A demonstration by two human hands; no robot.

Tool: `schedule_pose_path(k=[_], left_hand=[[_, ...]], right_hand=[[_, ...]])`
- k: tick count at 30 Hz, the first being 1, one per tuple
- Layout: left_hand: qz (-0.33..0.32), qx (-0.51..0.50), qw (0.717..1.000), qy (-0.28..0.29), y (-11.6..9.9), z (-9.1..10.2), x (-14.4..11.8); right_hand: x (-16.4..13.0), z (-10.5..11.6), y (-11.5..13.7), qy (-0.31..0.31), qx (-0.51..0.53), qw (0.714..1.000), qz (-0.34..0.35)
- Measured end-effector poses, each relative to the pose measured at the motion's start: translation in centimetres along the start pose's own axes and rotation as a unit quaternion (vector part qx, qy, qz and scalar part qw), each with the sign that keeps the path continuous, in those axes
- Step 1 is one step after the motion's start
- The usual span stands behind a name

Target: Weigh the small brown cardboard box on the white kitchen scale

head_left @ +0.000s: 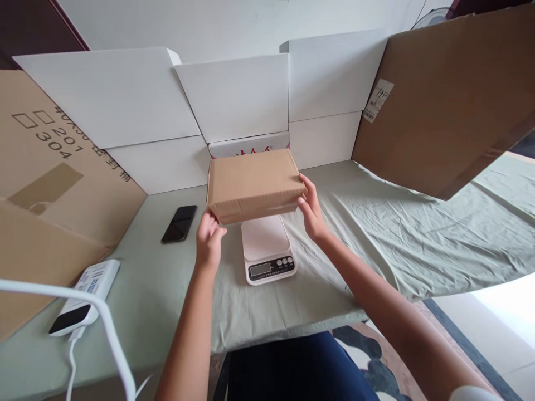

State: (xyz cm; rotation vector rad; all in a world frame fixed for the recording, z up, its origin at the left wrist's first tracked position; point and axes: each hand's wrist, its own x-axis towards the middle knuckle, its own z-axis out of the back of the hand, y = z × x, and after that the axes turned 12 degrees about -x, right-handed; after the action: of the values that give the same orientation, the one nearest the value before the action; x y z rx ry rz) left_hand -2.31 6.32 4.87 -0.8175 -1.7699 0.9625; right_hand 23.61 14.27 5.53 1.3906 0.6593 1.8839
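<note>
Between my two hands is a brown cardboard box, held above the table and slightly tilted. My left hand grips its lower left corner, the fingers partly hidden under the box. At the right end, my right hand has its fingers and thumb closed on the edge. Below and just in front of the box sits a white kitchen scale, its rear part covered from view by the box. The scale's small grey display shows no readable figures.
A black phone lies left of the scale. Farther left is a white power bank with a cable. White boxes line the back, with large cardboard boxes at both sides. Wrinkled green cloth covers the table.
</note>
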Motion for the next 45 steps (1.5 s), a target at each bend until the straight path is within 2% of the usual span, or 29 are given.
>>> schedule_pose_path(k=[2, 4, 8, 12, 15, 20, 24, 28, 32, 39, 45], left_hand=[[0.018, 0.007, 1.0, 0.003, 1.1, -0.2, 2.1], [0.049, 0.014, 0.998, -0.02, 2.9, -0.2, 3.2], [0.078, 0.021, 0.996, -0.04, 5.9, 0.4, 3.2], [0.091, 0.03, 0.995, -0.028, 7.0, 0.7, 2.6], [0.096, 0.039, 0.994, -0.019, 7.1, 1.1, 2.7], [0.032, 0.04, 0.993, -0.102, 6.7, 3.3, 2.9], [0.055, 0.012, 0.99, -0.13, 6.6, 3.6, 2.8], [0.118, -0.04, 0.986, -0.107, 7.1, 1.9, 2.7], [0.127, -0.047, 0.988, -0.079, 7.4, 0.7, 2.5], [0.077, -0.017, 0.996, -0.034, 6.2, -0.1, 2.2], [-0.003, -0.004, 1.0, -0.019, 3.5, -0.5, 0.3]], right_hand=[[1.8, -1.0, -1.5, -0.002, 0.015, 1.0, 0.0], [2.5, -2.3, -3.4, 0.0, 0.035, 0.999, -0.02], [2.1, -3.8, -6.3, 0.007, 0.05, 0.997, -0.065], [1.8, -3.9, -7.1, 0.009, 0.024, 0.996, -0.087], [1.9, -3.5, -7.3, 0.016, 0.019, 0.996, -0.09], [1.5, -2.0, -8.1, -0.025, 0.039, 0.991, -0.126], [1.2, -1.5, -8.2, -0.023, 0.047, 0.99, -0.13], [1.1, -2.2, -7.5, 0.018, 0.037, 0.992, -0.121], [0.9, -2.8, -6.8, 0.053, 0.025, 0.993, -0.105], [0.8, -2.8, -6.3, 0.044, 0.014, 0.997, -0.062], [-0.1, -1.9, -3.7, 0.017, -0.022, 1.0, 0.006]])
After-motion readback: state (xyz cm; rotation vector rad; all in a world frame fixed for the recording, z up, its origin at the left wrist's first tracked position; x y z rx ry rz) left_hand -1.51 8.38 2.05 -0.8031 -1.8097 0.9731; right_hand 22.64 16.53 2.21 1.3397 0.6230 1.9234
